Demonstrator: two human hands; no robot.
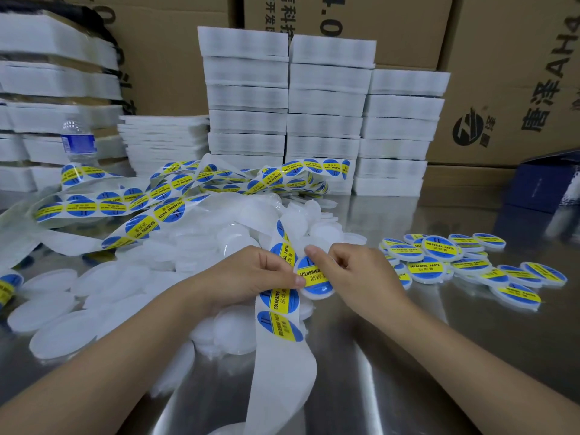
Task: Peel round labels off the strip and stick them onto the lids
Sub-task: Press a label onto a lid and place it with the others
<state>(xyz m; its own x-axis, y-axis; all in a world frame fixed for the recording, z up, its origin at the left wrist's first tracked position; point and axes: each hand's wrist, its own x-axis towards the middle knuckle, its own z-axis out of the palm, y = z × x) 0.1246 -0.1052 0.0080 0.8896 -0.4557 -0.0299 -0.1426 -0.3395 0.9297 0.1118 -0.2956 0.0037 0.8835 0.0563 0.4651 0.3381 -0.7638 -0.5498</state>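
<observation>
A person's two bare hands meet over a shiny steel table (439,356), working on one white plastic lid (317,292) at the centre of the view. A blue and yellow round label (312,274) printed "SOLDERING PASTE" lies on top of the lid. The left hand (251,274) comes in from the lid's left, thumb and fingers clamped on the label strip (279,312). The label strip passes just left of the lid, touching it, then hangs below it toward the viewer as bare white backing. The right hand (361,271) covers the lid's right side, with the fingers curled round its edge and the thumb tip pressed at the label's upper rim. The step appears to be seating the label. It would go best by rubbing the thumb from the middle outward so that no bubble or crease is trapped. The label should sit centred inside the rim, and the label strip should be held taut so the next label does not catch. To the left of the lid and behind it lies a heap of bare lids (62,312), with loose loops of the label strip draped over the heap. To the lid's right, apart from it, finished labelled lids (439,255) lie overlapping. Far behind the lid stand stacks of white foam sheets (326,120). A water bottle (77,142) stands to the back left, printed cardboard cartons (502,58) line the wall, and a dark blue box (546,186) sits to the back right.
</observation>
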